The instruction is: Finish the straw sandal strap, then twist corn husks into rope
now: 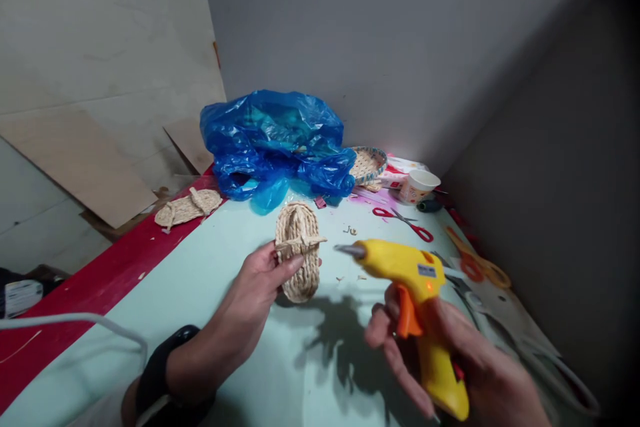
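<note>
A small woven straw sole [301, 280] stands nearly upright above the table, pinched between the thumb and fingers of my left hand [260, 280]. Across its upper part lies a braided strap whose right end sticks out past the edge. To the right, my right hand [465, 347] holds a yellow glue gun [400, 260] by its handle, with the fingers near the orange trigger. The metal nozzle points left towards the strap's free end, with a gap between them. A second woven sole with straps [187, 208] lies on the table's left edge.
A blue plastic bag [280, 140] fills the back of the table [200, 293]. Right of it are a round woven basket [369, 163], a paper cup [420, 185] and red-handled scissors [404, 221]. Orange-handled scissors [475, 260] lie at the right. A pale cable [75, 317] crosses the lower left.
</note>
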Available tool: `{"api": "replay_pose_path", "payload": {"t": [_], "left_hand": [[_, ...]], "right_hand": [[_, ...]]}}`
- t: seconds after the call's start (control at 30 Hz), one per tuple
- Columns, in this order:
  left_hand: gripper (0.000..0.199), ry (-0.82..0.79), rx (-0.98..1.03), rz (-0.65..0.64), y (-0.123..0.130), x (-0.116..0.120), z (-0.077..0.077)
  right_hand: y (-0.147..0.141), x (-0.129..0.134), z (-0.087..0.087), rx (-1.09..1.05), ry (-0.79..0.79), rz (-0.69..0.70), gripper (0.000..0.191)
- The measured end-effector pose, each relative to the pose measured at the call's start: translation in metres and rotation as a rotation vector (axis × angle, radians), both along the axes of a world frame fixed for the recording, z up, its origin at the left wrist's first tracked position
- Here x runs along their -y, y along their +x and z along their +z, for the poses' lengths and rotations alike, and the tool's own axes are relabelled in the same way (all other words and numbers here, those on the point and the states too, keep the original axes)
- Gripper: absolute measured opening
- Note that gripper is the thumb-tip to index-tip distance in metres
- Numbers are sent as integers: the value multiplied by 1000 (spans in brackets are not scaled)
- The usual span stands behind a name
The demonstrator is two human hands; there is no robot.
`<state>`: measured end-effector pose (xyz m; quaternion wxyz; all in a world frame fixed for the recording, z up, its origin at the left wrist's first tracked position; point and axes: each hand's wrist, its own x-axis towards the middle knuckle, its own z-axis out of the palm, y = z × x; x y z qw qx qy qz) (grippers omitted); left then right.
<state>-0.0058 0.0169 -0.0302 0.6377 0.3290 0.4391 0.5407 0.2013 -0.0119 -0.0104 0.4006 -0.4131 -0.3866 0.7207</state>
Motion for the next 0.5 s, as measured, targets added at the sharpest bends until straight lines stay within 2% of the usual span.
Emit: {"api": "replay_pose_path", "payload": {"t": [0.1,0.17,0.33,0.5], "left_hand": [[35,-15,9,-18,0,0,3],[36,-11,7,-25,0,1,5],[38,4,28,-35,-1,6,6],[41,-12,33,-68,-1,13,14]], "right_hand": [[13,-6,-2,-179,-44,-55,38],[22,-5,-2,-197,-29,-135,31],[38,8,-6,33,-6,-247,26],[48,8,-28,235,-11,-291,37]]}}
